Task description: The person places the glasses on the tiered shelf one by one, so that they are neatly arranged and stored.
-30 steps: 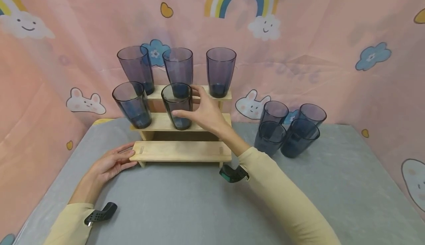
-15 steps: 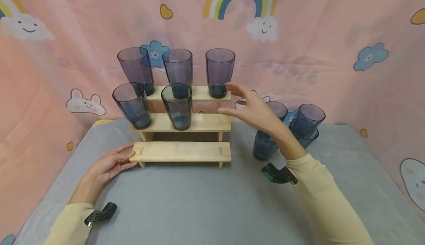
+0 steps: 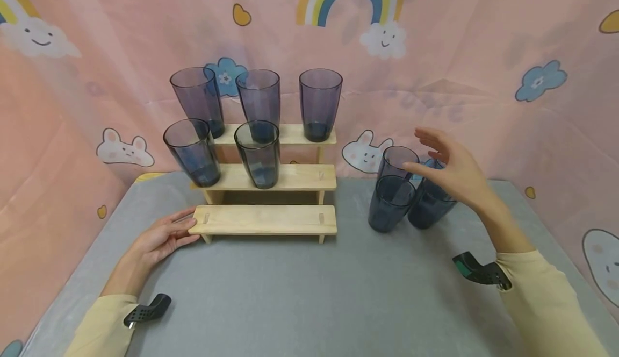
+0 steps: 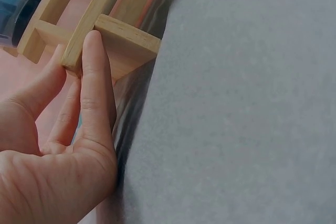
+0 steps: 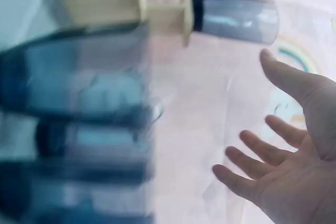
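A three-step wooden rack (image 3: 263, 220) stands on the grey table. Three dark tinted glasses (image 3: 320, 104) line its top step and two (image 3: 258, 152) stand on the middle step; the bottom step is bare. My left hand (image 3: 166, 234) rests flat on the table, straight fingers (image 4: 94, 82) touching the left end of the bottom step (image 4: 123, 43). My right hand (image 3: 437, 162) hovers open, fingers spread, over a cluster of several loose glasses (image 3: 390, 204) right of the rack, holding nothing. In the right wrist view the right hand (image 5: 278, 156) is open beside blurred glasses (image 5: 79, 93).
A pink cartoon-print backdrop (image 3: 483, 77) closes in the table behind and on both sides. The grey tabletop (image 3: 300, 292) stretches toward me in front of the rack. One glass of the cluster is partly hidden behind my right hand.
My right hand left the glass on the middle step and swept right to hover over the cluster on the table. My left hand has stayed at the rack's end.
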The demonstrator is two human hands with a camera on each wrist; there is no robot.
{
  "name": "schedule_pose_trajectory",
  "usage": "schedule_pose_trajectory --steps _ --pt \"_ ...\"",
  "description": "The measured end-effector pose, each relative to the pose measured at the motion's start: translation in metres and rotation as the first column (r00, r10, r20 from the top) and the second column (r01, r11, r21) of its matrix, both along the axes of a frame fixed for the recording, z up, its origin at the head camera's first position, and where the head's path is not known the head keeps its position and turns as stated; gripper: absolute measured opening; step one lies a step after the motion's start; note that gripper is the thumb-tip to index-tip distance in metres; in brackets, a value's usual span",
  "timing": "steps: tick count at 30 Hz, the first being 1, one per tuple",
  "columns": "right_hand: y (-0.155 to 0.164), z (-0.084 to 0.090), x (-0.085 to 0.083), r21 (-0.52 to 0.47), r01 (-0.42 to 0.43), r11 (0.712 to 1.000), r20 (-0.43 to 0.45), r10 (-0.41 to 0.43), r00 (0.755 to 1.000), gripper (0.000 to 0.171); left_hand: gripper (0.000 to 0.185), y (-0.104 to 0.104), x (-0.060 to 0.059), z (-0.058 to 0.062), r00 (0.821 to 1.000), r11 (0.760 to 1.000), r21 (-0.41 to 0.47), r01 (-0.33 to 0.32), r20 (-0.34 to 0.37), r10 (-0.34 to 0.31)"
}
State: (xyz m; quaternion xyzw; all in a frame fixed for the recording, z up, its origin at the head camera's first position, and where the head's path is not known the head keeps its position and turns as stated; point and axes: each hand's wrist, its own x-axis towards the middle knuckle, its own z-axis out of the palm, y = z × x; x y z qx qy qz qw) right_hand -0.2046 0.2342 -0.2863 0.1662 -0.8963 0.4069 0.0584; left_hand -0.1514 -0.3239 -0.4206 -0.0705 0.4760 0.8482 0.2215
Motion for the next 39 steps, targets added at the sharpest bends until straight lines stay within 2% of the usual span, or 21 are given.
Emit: schedule_pose_trajectory --steps 4,7,14,20,25,31,34,39 --pt "0.020 -0.018 0.007 0.014 0.077 0.997 -0.073 -0.076 0.994 0.081 0.031 -0.001 0.001 0.000 1.000 1.000 0.006 0.004 -0.004 -0.004" --pt "0.035 -0.034 0.014 0.005 0.121 0.993 -0.098 -0.120 0.988 0.083 0.032 -0.001 0.001 -0.001 1.000 1.000 0.010 0.014 -0.014 -0.014" --pt "0.059 -0.068 0.027 -0.062 0.230 0.971 -0.039 -0.232 0.972 0.092 0.028 0.000 0.000 0.001 1.000 1.000 -0.008 0.004 -0.009 -0.004" --pt "0.064 -0.095 0.034 -0.081 0.244 0.966 0.005 -0.244 0.970 0.097 0.029 0.000 0.000 0.001 1.000 1.000 -0.012 0.002 -0.002 -0.002" --pt "0.063 -0.107 0.036 -0.102 0.222 0.970 0.089 -0.213 0.973 0.101 0.029 0.000 0.001 0.002 1.000 1.000 -0.025 -0.010 0.003 0.010" --pt "0.062 -0.116 0.032 -0.136 0.226 0.965 0.173 -0.202 0.964 0.102 0.026 0.001 0.002 0.002 0.999 0.998 -0.049 -0.029 0.013 0.030" --pt "0.062 -0.122 0.029 -0.135 0.231 0.963 0.156 -0.210 0.965 0.098 0.024 0.001 0.002 0.002 0.999 0.998 -0.050 -0.030 0.015 0.030" --pt "0.062 -0.130 0.028 -0.134 0.295 0.946 0.049 -0.291 0.956 0.091 0.028 0.002 0.001 0.002 1.000 0.999 -0.030 -0.019 0.013 0.020"
